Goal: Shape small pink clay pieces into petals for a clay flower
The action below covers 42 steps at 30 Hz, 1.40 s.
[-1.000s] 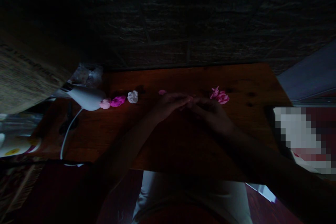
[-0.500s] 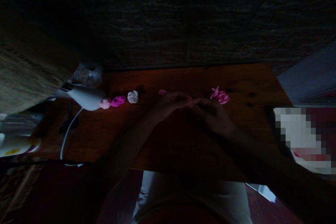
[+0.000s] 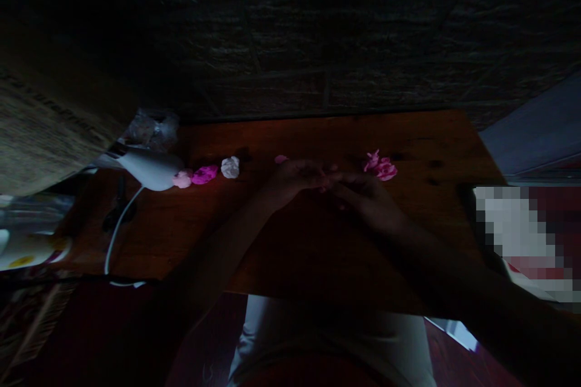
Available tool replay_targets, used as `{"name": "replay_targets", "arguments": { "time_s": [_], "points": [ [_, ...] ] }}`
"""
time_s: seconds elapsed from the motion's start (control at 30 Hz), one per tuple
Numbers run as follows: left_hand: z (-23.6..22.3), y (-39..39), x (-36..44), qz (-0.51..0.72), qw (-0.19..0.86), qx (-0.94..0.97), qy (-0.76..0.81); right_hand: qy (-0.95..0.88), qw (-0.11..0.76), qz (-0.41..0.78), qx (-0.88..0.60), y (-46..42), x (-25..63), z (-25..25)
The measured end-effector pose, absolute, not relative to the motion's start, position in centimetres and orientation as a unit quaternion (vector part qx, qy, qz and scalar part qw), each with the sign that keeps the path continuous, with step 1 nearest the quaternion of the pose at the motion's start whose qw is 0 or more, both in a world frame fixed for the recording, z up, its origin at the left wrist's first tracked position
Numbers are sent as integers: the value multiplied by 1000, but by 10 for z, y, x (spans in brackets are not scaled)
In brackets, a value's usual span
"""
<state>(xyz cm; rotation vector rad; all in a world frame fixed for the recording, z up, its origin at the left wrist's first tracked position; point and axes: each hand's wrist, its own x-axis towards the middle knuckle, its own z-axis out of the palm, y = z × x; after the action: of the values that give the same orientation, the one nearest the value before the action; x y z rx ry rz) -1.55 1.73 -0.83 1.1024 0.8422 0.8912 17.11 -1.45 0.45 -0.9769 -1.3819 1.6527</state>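
Note:
My left hand [image 3: 295, 179] and my right hand [image 3: 363, 195] meet fingertip to fingertip above the wooden table [image 3: 290, 254]. Between the fingertips shows a small pink piece [image 3: 322, 180], pinched from both sides; dim light hides its exact shape. Just behind my left hand lies a flat pink scrap [image 3: 281, 159]. Beyond my right hand rest pink crumpled, flower-like pieces [image 3: 384, 168]. Off to the left sit three crumpled lumps in a row: a white lump [image 3: 230, 167], a magenta lump [image 3: 204, 174] and a pale pink lump [image 3: 182, 178].
A white lamp-like object [image 3: 152, 168] with a white cable [image 3: 114, 236] lies at the table's left, beside clear plastic wrapping [image 3: 152, 128]. A dark brick-patterned wall [image 3: 290, 42] rises behind. At the right edge stands a blurred-out pale item [image 3: 517, 230].
My fingertips have shifted slightly, and the small pink piece now shows between them. My right hand's fingers have parted a little. The lumps on the table have stayed put.

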Motion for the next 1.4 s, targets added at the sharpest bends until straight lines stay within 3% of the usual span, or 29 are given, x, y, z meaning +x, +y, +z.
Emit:
{"name": "replay_targets", "arguments": {
  "time_s": [1.07, 1.4],
  "points": [
    [-12, 17, -18, 398, 627, 551, 382, -528, 386, 651, -385, -13, 170, 7],
    [-12, 16, -15, 408, 667, 518, 347, -538, 382, 664, -351, -13, 172, 0]
  ]
}}
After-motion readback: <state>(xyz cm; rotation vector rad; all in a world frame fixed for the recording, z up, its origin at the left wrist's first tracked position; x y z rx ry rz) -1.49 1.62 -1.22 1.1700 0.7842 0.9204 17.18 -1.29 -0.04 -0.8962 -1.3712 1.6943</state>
